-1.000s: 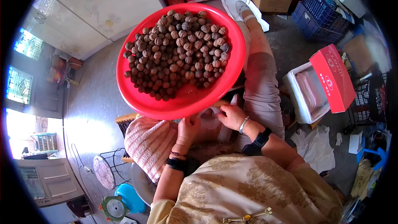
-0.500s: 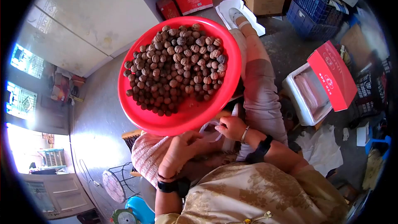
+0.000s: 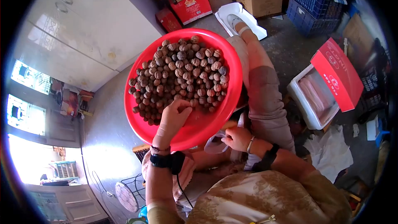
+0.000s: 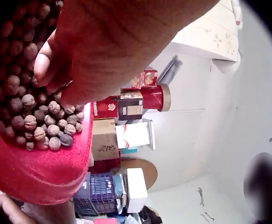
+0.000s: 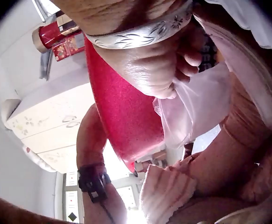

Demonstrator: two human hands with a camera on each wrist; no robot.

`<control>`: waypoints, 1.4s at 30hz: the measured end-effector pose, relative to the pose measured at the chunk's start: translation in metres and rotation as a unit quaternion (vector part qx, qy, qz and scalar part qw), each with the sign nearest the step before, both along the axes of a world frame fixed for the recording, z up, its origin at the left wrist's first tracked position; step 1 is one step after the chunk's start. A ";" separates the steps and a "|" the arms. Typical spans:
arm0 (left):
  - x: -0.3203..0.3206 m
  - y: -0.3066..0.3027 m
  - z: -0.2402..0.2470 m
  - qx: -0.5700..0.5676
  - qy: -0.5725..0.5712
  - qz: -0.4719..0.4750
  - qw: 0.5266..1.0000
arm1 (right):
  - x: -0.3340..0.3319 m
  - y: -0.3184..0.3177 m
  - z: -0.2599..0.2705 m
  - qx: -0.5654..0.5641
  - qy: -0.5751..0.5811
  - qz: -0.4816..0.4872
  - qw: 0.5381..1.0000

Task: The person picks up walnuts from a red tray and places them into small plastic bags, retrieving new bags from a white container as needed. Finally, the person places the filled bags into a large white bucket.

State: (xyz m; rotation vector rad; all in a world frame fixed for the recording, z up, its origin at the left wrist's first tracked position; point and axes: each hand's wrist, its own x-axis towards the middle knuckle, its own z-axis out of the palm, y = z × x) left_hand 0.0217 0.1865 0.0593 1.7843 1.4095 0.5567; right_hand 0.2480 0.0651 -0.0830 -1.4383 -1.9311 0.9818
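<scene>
Walnuts (image 3: pixel 178 74) lie heaped in a red basin (image 3: pixel 197 127), bunched away from the rim nearest the person. The left hand (image 3: pixel 173 118) reaches over that rim, its fingers bent at the walnuts; whether they pinch one, I cannot tell. Just outside the basin, the right hand (image 3: pixel 238 140) has its fingers curled round a translucent plastic bag (image 5: pixel 196 102). Farther off to the right stands a white box (image 3: pixel 311 95) with a red lid (image 3: pixel 333 70) tilted against it. Beyond are blue crates (image 3: pixel 317 14) and cardboard boxes (image 3: pixel 261 1).
</scene>
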 end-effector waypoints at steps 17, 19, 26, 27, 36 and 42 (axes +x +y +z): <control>0.034 0.113 -0.055 0.220 0.296 0.003 0.930 | 0.002 0.001 0.008 -0.011 -0.025 0.000 1.000; 0.036 0.118 -0.057 0.218 0.302 0.002 0.928 | 0.002 0.002 0.005 -0.017 -0.031 0.000 0.999; 0.031 0.123 -0.063 0.245 0.217 0.074 0.942 | 0.002 0.002 0.002 -0.030 -0.028 -0.001 0.999; 0.028 0.121 -0.058 0.184 0.107 0.113 0.971 | 0.001 0.001 0.000 -0.032 -0.027 -0.001 0.999; 0.011 0.022 0.023 -0.042 -0.252 0.162 0.953 | 0.000 0.003 -0.003 -0.003 0.008 -0.007 1.000; 0.009 -0.063 0.024 -0.046 -0.212 0.080 0.973 | -0.002 0.001 -0.012 0.033 0.029 -0.020 0.999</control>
